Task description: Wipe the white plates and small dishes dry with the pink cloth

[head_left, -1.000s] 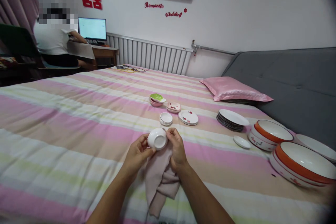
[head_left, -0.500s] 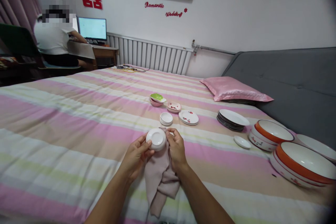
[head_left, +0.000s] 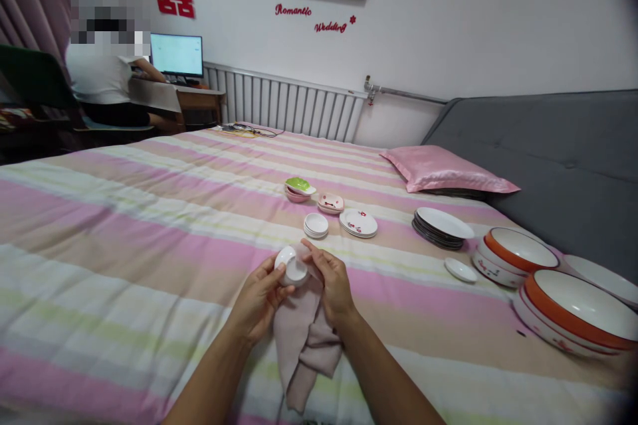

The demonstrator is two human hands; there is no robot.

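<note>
My left hand (head_left: pixel 264 295) grips a small white dish (head_left: pixel 290 267) by its left edge, with the underside and foot ring facing me. A greyish-pink cloth (head_left: pixel 304 339) is pinched in my right hand (head_left: pixel 329 279), and its upper end lies over the right part of the dish's underside. The rest of the cloth hangs down between my forearms onto the bed. Just beyond my hands sits a stack of small white dishes (head_left: pixel 316 224). Beside it are floral white plates (head_left: pixel 359 222) in a stack.
Pink dishes (head_left: pixel 330 203) and a green leaf-shaped dish (head_left: pixel 299 184) sit farther back. To the right are stacked dark-edged plates (head_left: pixel 442 224), a small white dish (head_left: pixel 460 270) and orange-rimmed bowls (head_left: pixel 518 252). A pink pillow (head_left: pixel 448 169) lies behind. A person (head_left: pixel 102 73) sits at a desk.
My right hand has shifted left, bringing the cloth from the dish's right edge over its underside. The dish has moved slightly left in my left hand.
</note>
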